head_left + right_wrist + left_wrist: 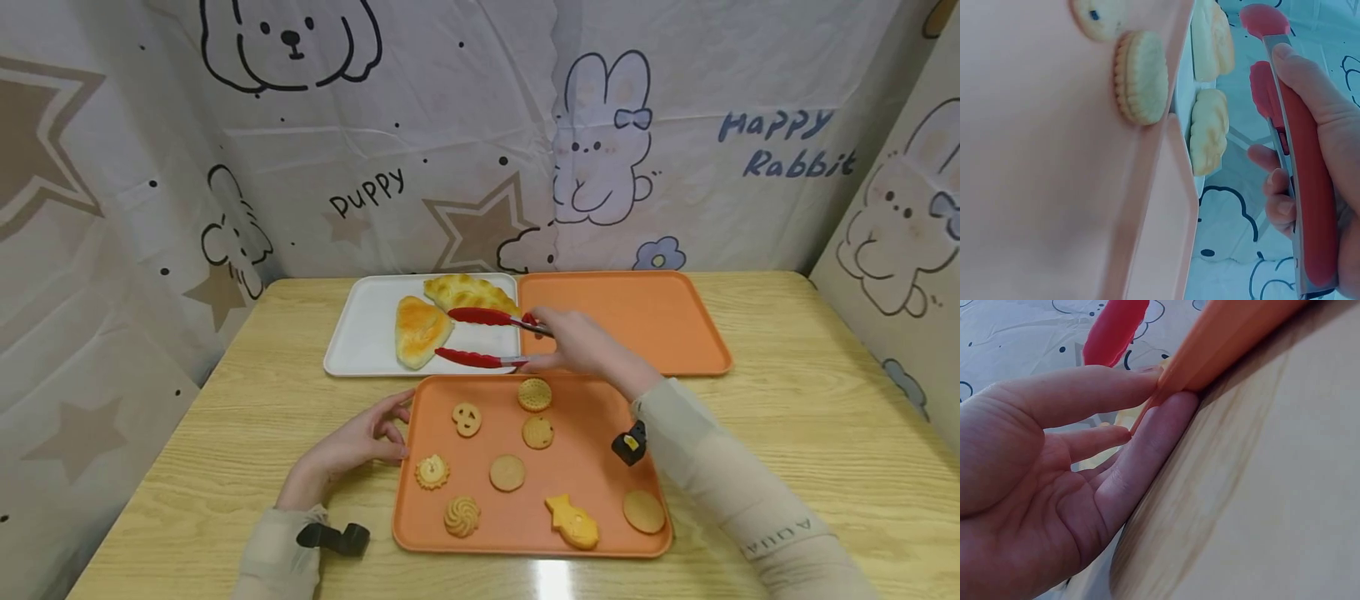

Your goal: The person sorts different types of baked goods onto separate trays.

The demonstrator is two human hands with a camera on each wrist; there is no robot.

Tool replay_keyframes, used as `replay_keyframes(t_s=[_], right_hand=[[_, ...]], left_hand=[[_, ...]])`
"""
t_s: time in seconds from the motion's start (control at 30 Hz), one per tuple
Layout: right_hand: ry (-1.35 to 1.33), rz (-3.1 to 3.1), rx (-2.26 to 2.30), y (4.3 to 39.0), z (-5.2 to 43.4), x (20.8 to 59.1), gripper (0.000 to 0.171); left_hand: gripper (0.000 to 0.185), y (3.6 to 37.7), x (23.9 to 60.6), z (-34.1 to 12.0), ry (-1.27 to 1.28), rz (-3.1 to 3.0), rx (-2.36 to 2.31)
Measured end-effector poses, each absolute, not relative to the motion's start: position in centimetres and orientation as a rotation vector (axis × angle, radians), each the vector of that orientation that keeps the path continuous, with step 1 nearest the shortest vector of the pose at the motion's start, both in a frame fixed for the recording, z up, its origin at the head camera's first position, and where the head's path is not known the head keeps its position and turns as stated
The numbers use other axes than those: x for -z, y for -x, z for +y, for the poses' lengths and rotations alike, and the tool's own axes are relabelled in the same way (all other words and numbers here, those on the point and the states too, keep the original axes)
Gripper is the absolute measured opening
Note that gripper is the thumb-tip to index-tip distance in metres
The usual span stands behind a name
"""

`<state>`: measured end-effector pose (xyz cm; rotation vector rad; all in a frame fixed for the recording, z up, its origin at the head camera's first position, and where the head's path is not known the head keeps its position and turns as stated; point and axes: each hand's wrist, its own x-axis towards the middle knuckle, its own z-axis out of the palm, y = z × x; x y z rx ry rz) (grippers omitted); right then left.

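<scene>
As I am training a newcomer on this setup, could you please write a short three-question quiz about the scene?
1. What does the right hand hold?
2. True or false: the two bread pieces lie on the near orange tray.
3. What does the left hand touch? A, the bread pieces; B, the near orange tray; C, the far orange tray.

Key: 1. Red-tipped tongs. 2. False; they lie on the white tray. 3. B, at its left edge.
</scene>
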<state>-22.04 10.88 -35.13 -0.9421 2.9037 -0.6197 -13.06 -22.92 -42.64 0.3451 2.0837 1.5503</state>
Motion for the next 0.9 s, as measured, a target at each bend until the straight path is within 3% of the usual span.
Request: replay_keyframes(t_s=[0.9], right_hand=[[0.944,3.032,0.523,16.8,17.3,35.8,0.059]], left_hand=[[0.084,13.2,42.8,-22.8,-0.355,2.053,-1.582]])
